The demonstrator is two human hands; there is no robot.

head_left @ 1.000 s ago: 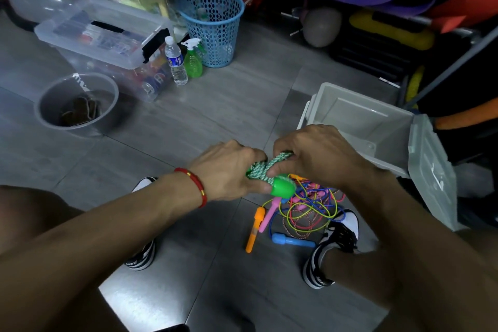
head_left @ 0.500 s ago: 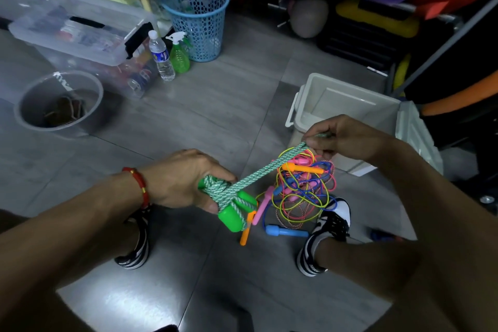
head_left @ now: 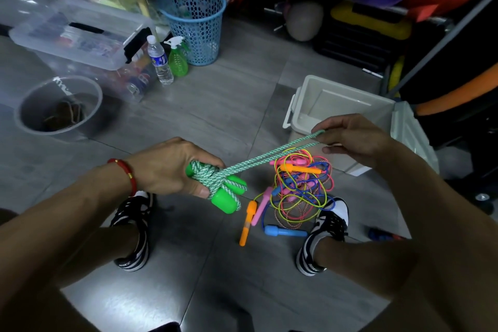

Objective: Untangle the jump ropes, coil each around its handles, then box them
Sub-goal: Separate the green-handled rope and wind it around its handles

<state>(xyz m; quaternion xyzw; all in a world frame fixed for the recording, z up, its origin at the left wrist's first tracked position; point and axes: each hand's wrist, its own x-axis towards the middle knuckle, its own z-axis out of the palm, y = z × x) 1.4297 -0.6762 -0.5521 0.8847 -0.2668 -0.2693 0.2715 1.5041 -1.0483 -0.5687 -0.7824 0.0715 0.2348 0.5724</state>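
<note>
Down by the person's shoes, on the grey tiled floor [head_left: 188,116], the left hand [head_left: 172,167] is clenched round the two green handles [head_left: 229,197] of the green-and-white braided rope [head_left: 264,159], keeping them pressed side by side so the turns already crossed over them cannot slip. I'd judge that grip is the anchor for the coiling: the bundle sits low, just above the floor, while the free length runs up and away to the right.

That free length is a doubled strand drawn taut, and the right hand [head_left: 353,137] pinches its far bend between thumb and fingertips, holding it out at a stretch so the next wrap can go on tight. The rope looks thick, woven and matte, its wraps lying in a rough cross over the glossy handles.

Just beyond and below the strand lies the remaining tangle [head_left: 301,186]: thin yellow, pink and blue cords looped through one another, with orange, pink and blue handles sticking out. None of that looks sorted yet.

Farther off stands the white plastic box [head_left: 296,105], lid off and leaning at its right side, nothing visible inside it, placed within easy reach for the finished bundles.
</note>
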